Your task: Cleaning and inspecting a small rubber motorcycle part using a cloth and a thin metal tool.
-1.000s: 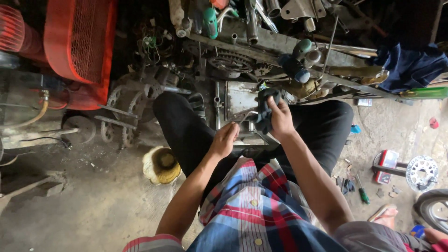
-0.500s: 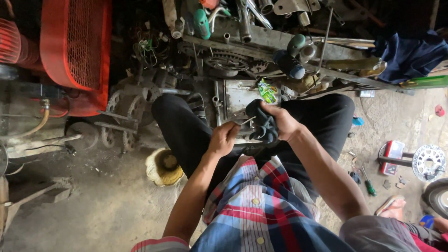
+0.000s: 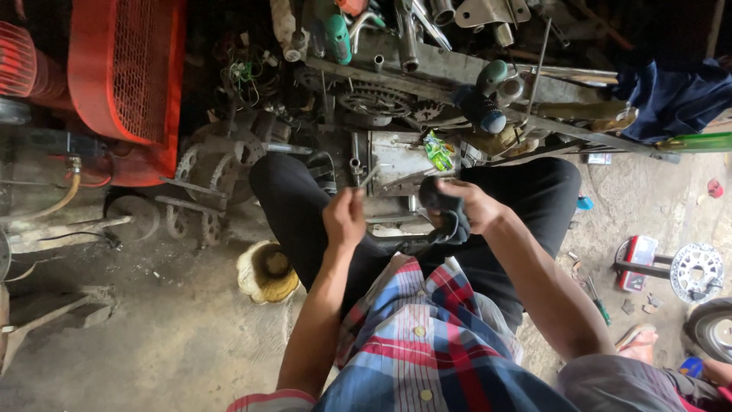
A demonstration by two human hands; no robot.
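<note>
The rag (image 3: 446,210), dark and crumpled, sat bunched in the right hand (image 3: 469,207), in front of the person's lap and just above the right thigh. The right hand was closed around the rag, fingers curled over its upper fold, with loose cloth hanging below the palm.

The left hand (image 3: 345,217) was held just beside it, near the left knee. Its fingers were pinched together on a thin metal rod (image 3: 369,177) that angled up and away from the fingertips; the grip was tight, not open.

Both hands hovered over a grey metal box (image 3: 396,164) standing on the floor between the knees. A green wrapper (image 3: 438,150) lay on the box's far edge. The person was seated, in dark trousers (image 3: 293,210) and a plaid shirt (image 3: 427,343).

Beyond the box, a sprocket (image 3: 374,99) and loose pipes lay among scrap parts. A red mesh guard (image 3: 126,72) stood at far left, with a gear wheel (image 3: 210,164) below it. A yellow bowl (image 3: 267,272) rested on the dirt floor (image 3: 152,343) beside the left leg. A brake disc (image 3: 695,272) lay at far right, well apart from the hands.
</note>
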